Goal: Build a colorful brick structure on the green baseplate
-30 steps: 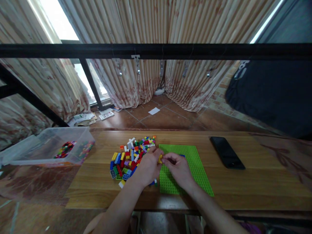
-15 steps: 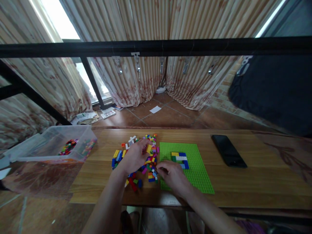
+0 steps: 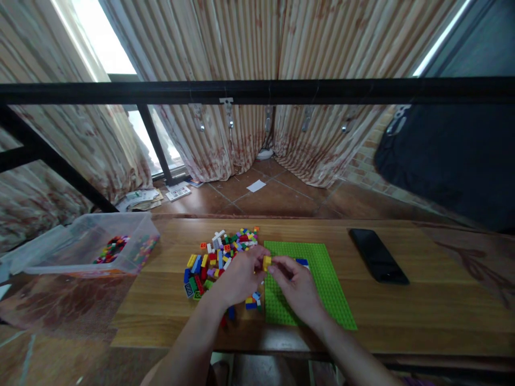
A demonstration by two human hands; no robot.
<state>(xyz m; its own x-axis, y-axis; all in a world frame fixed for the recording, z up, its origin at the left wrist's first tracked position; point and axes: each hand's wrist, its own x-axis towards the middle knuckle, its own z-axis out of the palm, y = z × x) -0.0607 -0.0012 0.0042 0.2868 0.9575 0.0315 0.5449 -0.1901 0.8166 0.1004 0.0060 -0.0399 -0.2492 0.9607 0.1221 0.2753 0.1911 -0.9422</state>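
A yellow toy brick (image 3: 267, 262) is held between the fingertips of both hands, over the left edge of the green baseplate (image 3: 328, 289). My left hand (image 3: 241, 273) is closed on it from the left, above the pile of loose bricks (image 3: 219, 257). From the right, my right hand (image 3: 296, 284) pinches the same brick. Blue and white bricks (image 3: 301, 262) on the baseplate peek out behind my right hand, which hides most of them.
On the wooden table (image 3: 438, 300), a black phone (image 3: 378, 256) lies right of the baseplate. A clear plastic box (image 3: 137, 230) with more bricks stands at the left. A black rail (image 3: 249, 92) runs across, with curtains behind.
My left hand has moved right from the pile with the yellow brick. My right hand has shifted up and right to meet it and now grips it too. The view has tilted slightly.
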